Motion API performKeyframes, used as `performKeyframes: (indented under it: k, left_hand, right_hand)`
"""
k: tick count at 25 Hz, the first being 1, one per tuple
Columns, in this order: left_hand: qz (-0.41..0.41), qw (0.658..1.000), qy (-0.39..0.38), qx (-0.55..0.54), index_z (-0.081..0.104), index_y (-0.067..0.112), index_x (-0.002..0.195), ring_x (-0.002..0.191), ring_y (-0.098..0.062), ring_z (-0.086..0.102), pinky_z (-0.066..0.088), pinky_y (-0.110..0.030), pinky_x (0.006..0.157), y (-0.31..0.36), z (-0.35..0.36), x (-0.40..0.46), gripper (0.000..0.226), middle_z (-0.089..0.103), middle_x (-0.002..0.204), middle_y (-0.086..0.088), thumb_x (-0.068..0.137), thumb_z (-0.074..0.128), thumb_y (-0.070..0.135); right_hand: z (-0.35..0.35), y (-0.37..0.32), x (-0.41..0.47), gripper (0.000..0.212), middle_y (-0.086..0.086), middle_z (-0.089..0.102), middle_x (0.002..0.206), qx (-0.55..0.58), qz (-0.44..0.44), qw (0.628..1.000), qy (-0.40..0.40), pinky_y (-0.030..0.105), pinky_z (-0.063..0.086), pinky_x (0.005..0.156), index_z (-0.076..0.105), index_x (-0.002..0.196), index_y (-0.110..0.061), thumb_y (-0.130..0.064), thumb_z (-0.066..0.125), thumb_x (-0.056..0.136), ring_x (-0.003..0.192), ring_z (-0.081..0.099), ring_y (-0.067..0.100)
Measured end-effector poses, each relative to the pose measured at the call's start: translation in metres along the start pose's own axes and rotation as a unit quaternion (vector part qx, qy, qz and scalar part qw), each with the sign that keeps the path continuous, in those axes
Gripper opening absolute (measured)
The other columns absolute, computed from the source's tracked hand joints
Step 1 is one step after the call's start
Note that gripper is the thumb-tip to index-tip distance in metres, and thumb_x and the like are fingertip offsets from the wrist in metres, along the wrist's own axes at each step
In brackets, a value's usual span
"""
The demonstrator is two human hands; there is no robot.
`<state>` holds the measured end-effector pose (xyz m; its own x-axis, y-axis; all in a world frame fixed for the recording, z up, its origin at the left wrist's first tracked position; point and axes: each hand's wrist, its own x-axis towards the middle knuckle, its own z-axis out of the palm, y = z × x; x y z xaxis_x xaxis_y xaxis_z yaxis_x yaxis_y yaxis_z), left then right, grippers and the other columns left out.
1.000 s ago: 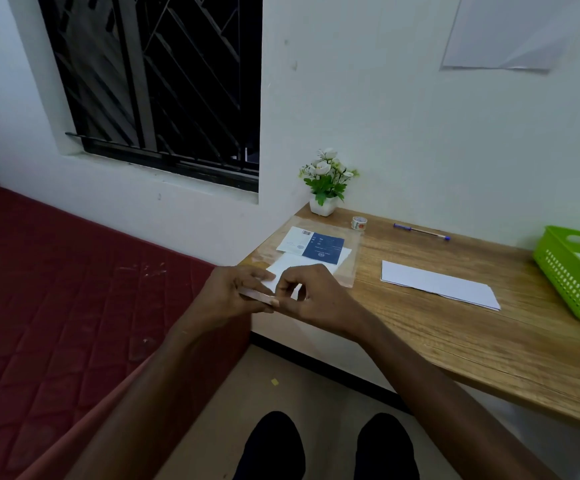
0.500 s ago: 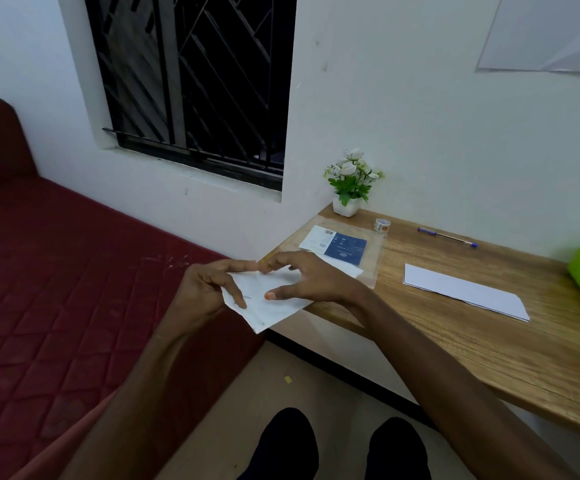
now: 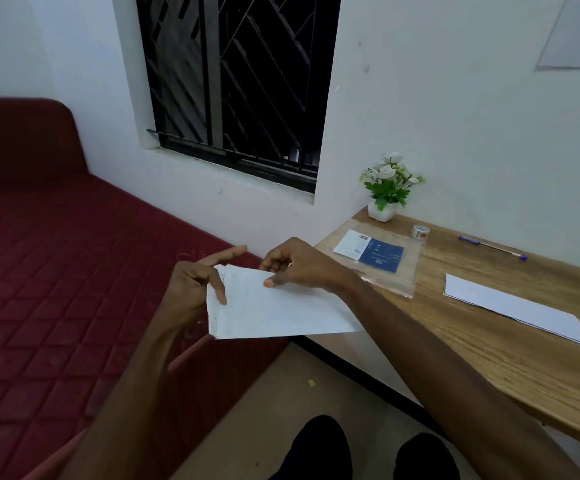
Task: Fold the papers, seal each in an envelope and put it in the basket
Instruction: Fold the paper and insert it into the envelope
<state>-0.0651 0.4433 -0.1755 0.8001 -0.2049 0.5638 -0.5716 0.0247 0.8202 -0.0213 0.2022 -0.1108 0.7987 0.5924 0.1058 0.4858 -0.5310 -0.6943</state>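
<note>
Both hands hold a white paper envelope (image 3: 274, 306) in the air, short of the desk edge.

The left hand (image 3: 195, 285) pinches its left end, thumb on the front, forefinger straight above; the right hand (image 3: 302, 268) grips the top edge, thumb pressed on the face. Beyond the right fingers, a light wooden desk (image 3: 489, 344) carries a clear plastic sleeve of envelopes (image 3: 382, 261), a folded white paper (image 3: 513, 308), a small tape roll (image 3: 420, 232) and a blue pen (image 3: 493, 247).

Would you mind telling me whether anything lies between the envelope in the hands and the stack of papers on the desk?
Only the clear plastic packet lies on the desk between them; the envelope, held by the left hand and right hand, is off the desk's edge, the papers farther right.
</note>
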Motion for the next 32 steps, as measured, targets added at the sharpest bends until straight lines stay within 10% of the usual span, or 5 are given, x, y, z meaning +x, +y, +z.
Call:
performKeyframes:
  k: [5, 12, 20, 26, 32]
  left_hand:
    - [-0.043, 0.989, 0.121, -0.068, 0.077, 0.010, 0.096, 0.116, -0.027, 0.069, 0.061, -0.041, 0.091, -0.014, 0.002, 0.011, 0.011, 0.071, 0.128, -0.009, 0.090, 0.067, 0.009]
    - [-0.170, 0.958, 0.032, -0.230, 0.059, 0.013, 0.139, 0.109, -0.037, 0.068, 0.060, -0.049, 0.079, -0.007, 0.051, 0.030, 0.085, 0.066, 0.131, -0.022, 0.085, 0.050, 0.078]
    - [-0.183, 0.959, -0.164, -0.143, 0.050, 0.016, 0.141, 0.106, -0.040, 0.072, 0.063, -0.047, 0.075, 0.016, 0.127, 0.061, 0.057, 0.071, 0.125, -0.016, 0.090, 0.075, 0.014]
    - [-0.209, 0.954, -0.200, -0.081, 0.059, 0.020, 0.132, 0.106, -0.031, 0.074, 0.061, -0.041, 0.090, 0.023, 0.181, 0.101, 0.042, 0.077, 0.108, -0.014, 0.096, 0.062, -0.002]
    - [-0.220, 0.937, -0.271, 0.000, 0.076, 0.022, 0.111, 0.099, -0.015, 0.075, 0.057, -0.020, 0.072, 0.032, 0.215, 0.140, 0.033, 0.078, 0.110, 0.002, 0.098, 0.055, 0.000]
  right_hand:
    - [-0.005, -0.006, -0.010, 0.010, 0.020, 0.071, 0.087, 0.104, 0.013, 0.993, 0.045, 0.032, 0.051, 0.072, 0.077, 0.095, -0.008, -0.010, 0.077, 0.085, 0.075, 0.064, 0.015]
    - [-0.041, 0.004, -0.042, 0.004, 0.003, 0.072, 0.072, 0.201, 0.093, 0.952, 0.212, 0.020, 0.049, 0.049, 0.074, 0.087, -0.008, -0.005, 0.075, 0.085, 0.058, 0.067, 0.009]
    - [-0.083, 0.051, -0.094, 0.016, 0.024, 0.075, 0.102, 0.316, 0.190, 0.841, 0.395, 0.052, 0.062, 0.083, 0.065, 0.092, 0.010, 0.002, 0.071, 0.080, 0.096, 0.074, 0.038]
    - [-0.116, 0.070, -0.151, 0.016, 0.018, 0.076, 0.093, 0.326, 0.213, 0.812, 0.435, 0.033, 0.058, 0.057, 0.066, 0.093, -0.003, -0.002, 0.074, 0.079, 0.071, 0.073, 0.025]
    - [-0.145, 0.085, -0.198, 0.036, 0.017, 0.078, 0.094, 0.302, 0.211, 0.813, 0.451, 0.031, 0.058, 0.058, 0.067, 0.109, 0.009, -0.001, 0.080, 0.078, 0.074, 0.076, 0.025]
